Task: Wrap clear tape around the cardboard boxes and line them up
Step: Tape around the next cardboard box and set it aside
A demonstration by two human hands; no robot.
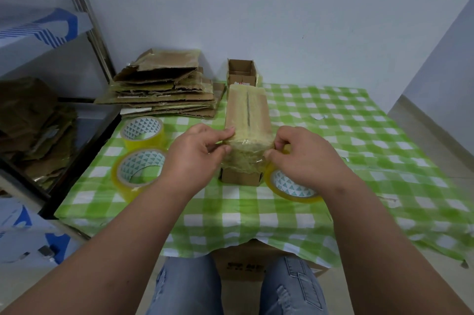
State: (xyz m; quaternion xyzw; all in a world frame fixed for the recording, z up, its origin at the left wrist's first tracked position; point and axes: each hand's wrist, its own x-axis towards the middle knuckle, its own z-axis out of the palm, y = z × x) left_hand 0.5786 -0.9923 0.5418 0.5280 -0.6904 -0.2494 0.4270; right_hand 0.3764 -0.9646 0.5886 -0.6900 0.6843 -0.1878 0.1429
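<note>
Taped cardboard box (247, 120) between hands, long axis 12–6; left hand (197, 153) pinches near corner, right hand (305, 158) grips tape roll (289, 185).

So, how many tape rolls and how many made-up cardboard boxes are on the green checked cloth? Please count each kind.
Tape rolls: 3 (far left, near left, one under the right hand)
Made-up cardboard boxes: 2 (taped long box, open small box)
Total: 5
</note>
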